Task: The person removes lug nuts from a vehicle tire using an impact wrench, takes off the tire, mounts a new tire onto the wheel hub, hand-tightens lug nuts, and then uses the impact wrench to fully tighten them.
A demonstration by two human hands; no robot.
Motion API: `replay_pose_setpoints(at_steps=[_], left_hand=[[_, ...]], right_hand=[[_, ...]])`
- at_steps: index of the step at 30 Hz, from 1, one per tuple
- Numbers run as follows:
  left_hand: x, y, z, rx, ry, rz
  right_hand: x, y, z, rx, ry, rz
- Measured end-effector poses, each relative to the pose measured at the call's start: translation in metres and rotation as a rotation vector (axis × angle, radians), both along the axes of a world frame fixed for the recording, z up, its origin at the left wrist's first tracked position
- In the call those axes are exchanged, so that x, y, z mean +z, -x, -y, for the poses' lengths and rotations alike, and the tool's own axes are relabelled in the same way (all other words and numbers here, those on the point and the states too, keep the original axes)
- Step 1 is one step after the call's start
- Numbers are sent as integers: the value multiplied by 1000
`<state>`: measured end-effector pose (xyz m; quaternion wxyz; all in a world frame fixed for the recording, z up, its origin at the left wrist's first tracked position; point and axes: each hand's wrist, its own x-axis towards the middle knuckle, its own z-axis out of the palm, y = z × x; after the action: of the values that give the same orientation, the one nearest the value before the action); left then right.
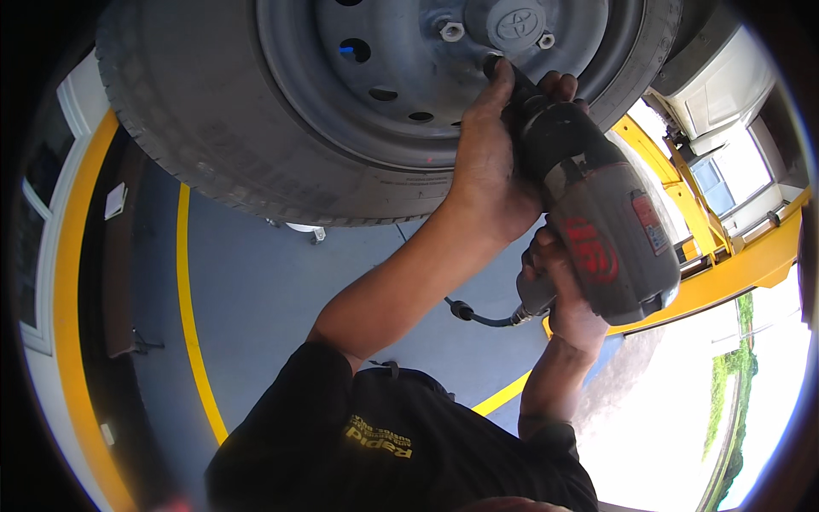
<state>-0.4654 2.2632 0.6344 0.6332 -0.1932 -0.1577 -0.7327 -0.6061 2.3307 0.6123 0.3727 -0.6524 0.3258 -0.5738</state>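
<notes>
A grey air impact wrench (pixel 607 226) is raised to a grey steel wheel (pixel 409 81). My right hand (pixel 563 273) is closed around its handle. From beneath, my left hand (pixel 490 158) wraps the black nose and socket (pixel 522 90), its thumb along the socket and fingertips showing on the far side. The socket's tip meets the wheel just below the round centre cap (pixel 517 24); whether it sits over a nut is hidden. Two lug nuts show bare, one left of the cap (pixel 451 32) and a smaller-looking one right of it (pixel 547 40).
The black tyre (pixel 196 102) hangs above the grey floor (pixel 281 282). An air hose (pixel 488 322) trails left from the wrench handle. Yellow lift parts (pixel 742 269) stand at right, with a bright outdoor opening beyond. A yellow floor line (pixel 189 316) runs along the left.
</notes>
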Motion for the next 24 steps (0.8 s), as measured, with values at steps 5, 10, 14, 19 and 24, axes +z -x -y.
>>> replay_pose_setpoints(at_steps=[5, 10, 14, 19, 24], left_hand=[[4, 1, -6, 178, -128, 128], [15, 1, -4, 222, -263, 227], [15, 2, 7, 221, -253, 205], [13, 4, 13, 233, -260, 156], [11, 1, 21, 230, -260, 172]], right_hand=[[1, 14, 9, 24, 3, -121], [-11, 6, 17, 6, 153, -213], [-7, 7, 19, 39, 42, -197], [-11, 2, 27, 20, 84, -239], [-18, 1, 32, 3, 198, -259]])
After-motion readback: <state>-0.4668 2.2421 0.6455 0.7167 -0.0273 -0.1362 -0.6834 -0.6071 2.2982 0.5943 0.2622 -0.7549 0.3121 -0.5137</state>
